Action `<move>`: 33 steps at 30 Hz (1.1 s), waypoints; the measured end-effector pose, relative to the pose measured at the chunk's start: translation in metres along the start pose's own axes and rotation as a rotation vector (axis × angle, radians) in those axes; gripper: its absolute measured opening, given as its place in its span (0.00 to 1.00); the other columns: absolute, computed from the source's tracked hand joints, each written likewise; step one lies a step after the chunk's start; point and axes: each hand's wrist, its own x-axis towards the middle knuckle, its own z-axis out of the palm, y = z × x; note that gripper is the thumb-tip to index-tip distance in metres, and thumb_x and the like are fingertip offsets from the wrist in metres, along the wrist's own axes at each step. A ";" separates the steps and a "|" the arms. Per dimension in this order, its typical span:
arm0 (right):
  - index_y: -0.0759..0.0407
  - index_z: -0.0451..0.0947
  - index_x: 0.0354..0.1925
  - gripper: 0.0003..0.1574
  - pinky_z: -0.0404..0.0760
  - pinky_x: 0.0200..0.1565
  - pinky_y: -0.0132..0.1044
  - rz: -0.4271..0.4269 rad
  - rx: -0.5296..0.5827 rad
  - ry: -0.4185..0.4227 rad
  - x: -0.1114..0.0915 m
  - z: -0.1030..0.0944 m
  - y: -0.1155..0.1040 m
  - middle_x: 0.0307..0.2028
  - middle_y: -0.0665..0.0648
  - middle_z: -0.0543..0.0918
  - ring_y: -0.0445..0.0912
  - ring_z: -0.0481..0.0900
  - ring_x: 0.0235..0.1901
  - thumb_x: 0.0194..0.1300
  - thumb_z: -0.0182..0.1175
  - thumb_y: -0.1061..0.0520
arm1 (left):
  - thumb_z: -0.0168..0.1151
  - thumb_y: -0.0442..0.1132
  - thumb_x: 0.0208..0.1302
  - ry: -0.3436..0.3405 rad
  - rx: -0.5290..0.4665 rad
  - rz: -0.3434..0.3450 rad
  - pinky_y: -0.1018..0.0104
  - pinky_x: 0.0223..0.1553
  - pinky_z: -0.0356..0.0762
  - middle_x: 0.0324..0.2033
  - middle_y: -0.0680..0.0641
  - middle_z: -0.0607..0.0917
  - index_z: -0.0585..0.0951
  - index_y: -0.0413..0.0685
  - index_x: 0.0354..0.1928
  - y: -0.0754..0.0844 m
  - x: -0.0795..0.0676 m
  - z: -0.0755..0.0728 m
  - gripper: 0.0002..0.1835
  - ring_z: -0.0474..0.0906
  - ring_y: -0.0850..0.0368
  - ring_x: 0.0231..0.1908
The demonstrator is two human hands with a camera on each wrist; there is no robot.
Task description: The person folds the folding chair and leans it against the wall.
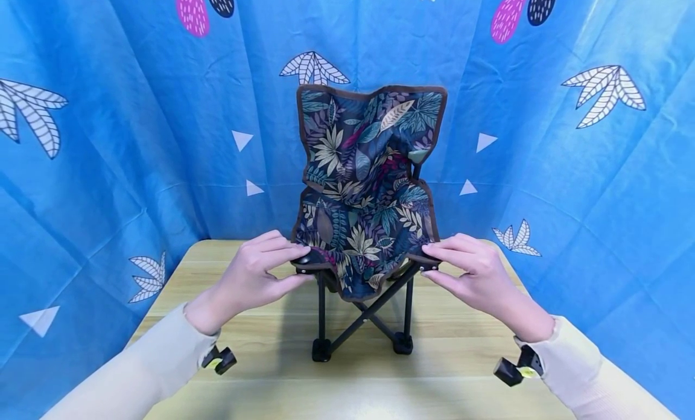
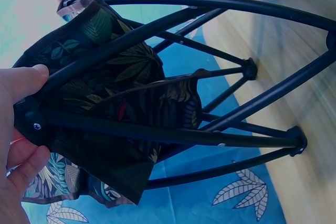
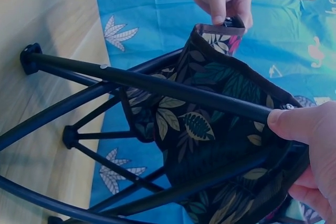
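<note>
A small folding chair [image 1: 361,227] with dark leaf-patterned fabric and brown edging stands unfolded on the table, its backrest upright. My left hand [image 1: 259,269] pinches the front left corner of the seat, thumb below and fingers on top. At the front right corner my right hand [image 1: 478,272] grips in the same way. In the left wrist view, the thumb and fingers of the left hand [image 2: 21,124] lie around the black corner joint. Crossed black legs [image 3: 184,90] run down from the seat in the right wrist view, beside the right hand [image 3: 315,145].
The chair's black feet [image 1: 322,350] rest on a light wooden table [image 1: 244,359]. Behind and at both sides hangs a blue curtain [image 1: 136,136] printed with leaves and triangles. Black wrist cameras [image 1: 509,372] hang under both sleeves.
</note>
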 end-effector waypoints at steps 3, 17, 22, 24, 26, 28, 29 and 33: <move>0.65 0.93 0.46 0.29 0.78 0.30 0.31 -0.001 0.001 -0.001 0.001 0.000 0.000 0.38 0.60 0.93 0.51 0.88 0.33 0.78 0.66 0.39 | 0.83 0.44 0.63 0.000 0.001 0.001 0.65 0.34 0.80 0.37 0.45 0.94 0.93 0.38 0.50 0.000 0.001 0.000 0.19 0.82 0.55 0.34; 0.66 0.93 0.46 0.29 0.78 0.29 0.30 0.004 0.014 -0.002 0.005 0.001 -0.002 0.39 0.60 0.93 0.52 0.88 0.33 0.78 0.66 0.40 | 0.86 0.37 0.55 -0.005 0.005 0.002 0.64 0.35 0.81 0.38 0.45 0.94 0.93 0.38 0.49 -0.001 0.005 0.002 0.20 0.82 0.54 0.34; 0.66 0.92 0.46 0.28 0.79 0.30 0.31 0.000 0.010 0.004 0.008 0.002 -0.003 0.39 0.61 0.93 0.52 0.88 0.33 0.78 0.66 0.40 | 0.86 0.35 0.53 -0.004 0.002 0.004 0.63 0.34 0.81 0.39 0.45 0.94 0.92 0.38 0.49 0.000 0.008 0.002 0.21 0.83 0.54 0.34; 0.66 0.92 0.46 0.28 0.80 0.30 0.31 -0.001 0.009 0.006 0.009 0.002 -0.004 0.39 0.61 0.93 0.52 0.88 0.34 0.78 0.66 0.41 | 0.86 0.35 0.52 -0.004 0.004 0.002 0.63 0.35 0.81 0.39 0.45 0.94 0.92 0.38 0.50 0.000 0.009 0.002 0.21 0.83 0.54 0.34; 0.66 0.92 0.46 0.28 0.80 0.31 0.32 -0.002 0.011 0.007 0.011 0.002 -0.004 0.39 0.61 0.93 0.52 0.88 0.34 0.78 0.66 0.41 | 0.87 0.35 0.52 -0.005 0.008 -0.001 0.62 0.35 0.82 0.39 0.45 0.94 0.93 0.38 0.50 0.000 0.010 0.002 0.22 0.83 0.54 0.35; 0.66 0.92 0.46 0.28 0.80 0.31 0.32 -0.003 0.012 0.006 0.012 0.002 -0.004 0.39 0.61 0.93 0.52 0.88 0.34 0.78 0.66 0.41 | 0.87 0.35 0.52 -0.004 0.011 0.000 0.61 0.35 0.83 0.38 0.45 0.94 0.93 0.38 0.50 0.000 0.012 0.003 0.22 0.84 0.53 0.35; 0.66 0.92 0.47 0.28 0.80 0.31 0.31 -0.004 0.012 0.004 0.012 0.002 -0.005 0.39 0.61 0.93 0.52 0.88 0.34 0.78 0.66 0.41 | 0.87 0.35 0.51 -0.004 0.011 0.001 0.61 0.36 0.83 0.38 0.45 0.94 0.93 0.38 0.50 0.000 0.012 0.003 0.22 0.84 0.53 0.35; 0.66 0.92 0.47 0.28 0.79 0.30 0.31 -0.009 0.012 0.005 0.014 0.002 -0.005 0.39 0.61 0.94 0.51 0.88 0.34 0.78 0.66 0.41 | 0.88 0.35 0.51 -0.004 0.006 0.010 0.61 0.35 0.83 0.39 0.45 0.95 0.92 0.38 0.50 0.000 0.015 0.003 0.23 0.84 0.53 0.35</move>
